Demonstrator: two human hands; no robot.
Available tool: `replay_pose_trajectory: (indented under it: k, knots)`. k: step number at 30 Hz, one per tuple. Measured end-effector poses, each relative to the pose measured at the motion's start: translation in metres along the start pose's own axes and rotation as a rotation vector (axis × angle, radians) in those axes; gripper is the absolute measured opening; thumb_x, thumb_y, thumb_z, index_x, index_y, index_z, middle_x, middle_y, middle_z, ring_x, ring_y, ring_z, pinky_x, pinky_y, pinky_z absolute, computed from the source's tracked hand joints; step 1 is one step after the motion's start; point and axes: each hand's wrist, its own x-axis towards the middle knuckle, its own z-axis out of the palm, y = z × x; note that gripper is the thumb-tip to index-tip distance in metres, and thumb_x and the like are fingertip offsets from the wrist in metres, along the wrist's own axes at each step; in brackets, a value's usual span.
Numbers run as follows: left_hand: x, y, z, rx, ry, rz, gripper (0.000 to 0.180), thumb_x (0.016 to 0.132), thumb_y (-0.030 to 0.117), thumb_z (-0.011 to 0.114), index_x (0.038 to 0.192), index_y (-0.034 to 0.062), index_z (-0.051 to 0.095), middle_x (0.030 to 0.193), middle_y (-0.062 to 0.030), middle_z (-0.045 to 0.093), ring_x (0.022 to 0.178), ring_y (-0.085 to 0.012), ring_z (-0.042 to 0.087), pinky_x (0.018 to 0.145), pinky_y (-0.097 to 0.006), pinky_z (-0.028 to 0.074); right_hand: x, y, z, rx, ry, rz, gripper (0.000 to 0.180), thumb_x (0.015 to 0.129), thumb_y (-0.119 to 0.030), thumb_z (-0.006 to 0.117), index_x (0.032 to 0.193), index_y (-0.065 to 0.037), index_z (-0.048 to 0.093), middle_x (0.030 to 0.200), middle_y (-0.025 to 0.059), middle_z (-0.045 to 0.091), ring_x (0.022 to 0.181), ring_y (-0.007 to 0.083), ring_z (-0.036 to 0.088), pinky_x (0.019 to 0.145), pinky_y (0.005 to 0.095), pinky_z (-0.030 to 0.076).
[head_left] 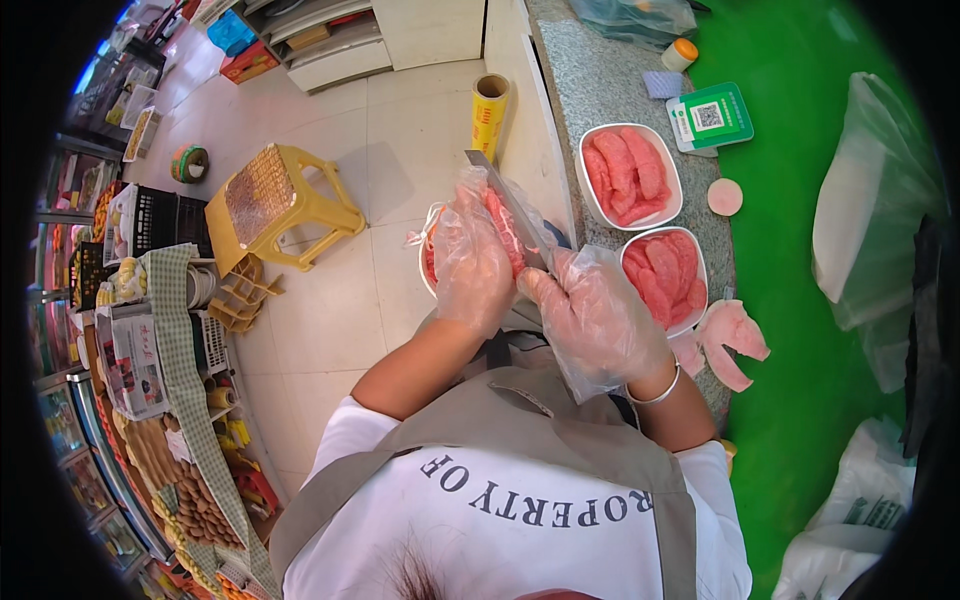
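My left hand (472, 262), in a clear plastic glove, is closed around a piece of pink pomelo (503, 228). A knife (511, 205) is gripped in my gloved right hand (605, 312); its blade lies along the fruit's right side. Partly hidden behind my left hand is a white container (428, 262) with reddish pulp inside. On the counter to the right stand two white trays, a far tray (676, 205) and a near tray (704, 285), both filled with peeled pomelo segments. Pieces of pink rind (730, 340) lie beside the near one.
A stone counter (590, 90) runs along my right, holding a green code stand (725, 118), an orange-capped jar (680, 54) and a round rind slice (725, 197). A yellow film roll (489, 115) stands ahead. Left are a yellow stool (270, 205) and produce shelves (190, 400).
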Motion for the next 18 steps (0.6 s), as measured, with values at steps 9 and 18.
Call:
replay_pose_trajectory:
  k: [9,18]
  knots:
    - [0.000,0.016,-0.003,-0.022,0.056,-0.036,0.061,0.108,0.051,0.023,0.103,0.0021,0.059,0.088,-0.0125,0.068,0.076,-0.0217,0.066,0.071,-0.032,0.056,0.002,-0.008,-0.009,0.219,-0.137,0.159,0.032,0.095,-0.026,0.060,0.093,0.006,0.059,0.068,0.0252,0.059,0.065,0.0437,0.060,0.059,0.0469,0.045]
    - [0.006,0.048,-0.006,-0.328,0.094,-0.140,0.066,0.108,0.049,0.014,0.092,0.0034,0.059,0.076,-0.0092,0.069,0.069,-0.0218,0.067,0.068,-0.033,0.055,-0.011,0.020,0.004,0.300,-0.122,0.083,0.033,0.091,-0.027,0.067,0.103,0.003,0.060,0.070,0.0209,0.058,0.061,0.0377,0.055,0.060,0.0406,0.048]
